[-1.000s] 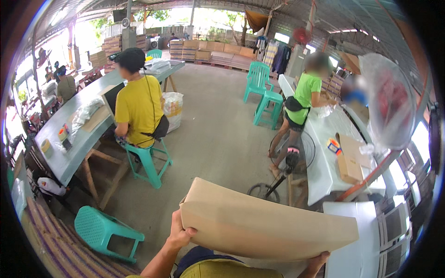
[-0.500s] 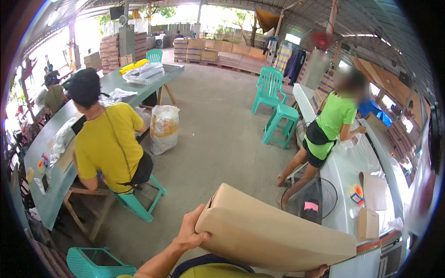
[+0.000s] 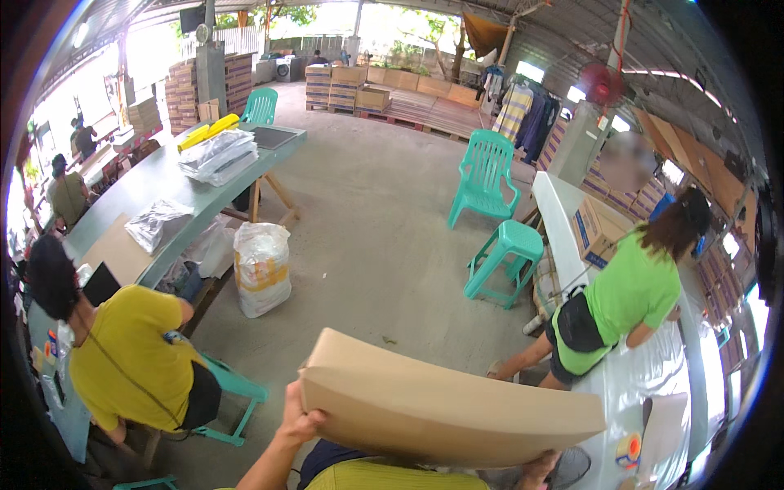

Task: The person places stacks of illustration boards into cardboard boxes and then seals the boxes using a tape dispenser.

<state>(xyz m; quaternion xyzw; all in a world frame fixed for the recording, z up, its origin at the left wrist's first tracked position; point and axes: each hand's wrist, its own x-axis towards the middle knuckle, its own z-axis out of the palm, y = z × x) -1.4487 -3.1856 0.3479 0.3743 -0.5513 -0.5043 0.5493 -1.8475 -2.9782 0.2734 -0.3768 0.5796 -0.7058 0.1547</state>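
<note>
A long brown cardboard box (image 3: 449, 400) is carried in front of my body, lying across the lower middle of the view. My left hand (image 3: 300, 416) grips its left end, with the thumb on the near face and the other fingers partly hidden behind the edge. At the box's lower right, my right hand (image 3: 539, 469) supports it from below. Most of those fingers are hidden under the cardboard.
A person in yellow (image 3: 139, 351) sits at the long left table (image 3: 106, 175). Another in green (image 3: 621, 278) leans over the right table (image 3: 600, 408), which holds a tape roll (image 3: 629, 449). Ahead stand a green chair (image 3: 483, 180), a green stool (image 3: 506, 257) and a stuffed white sack (image 3: 261, 273).
The view has moved forward between the tables, and the seated person now appears farther left and lower. The box stays in both hands, shifted slightly left. The person in green leans farther over the table.
</note>
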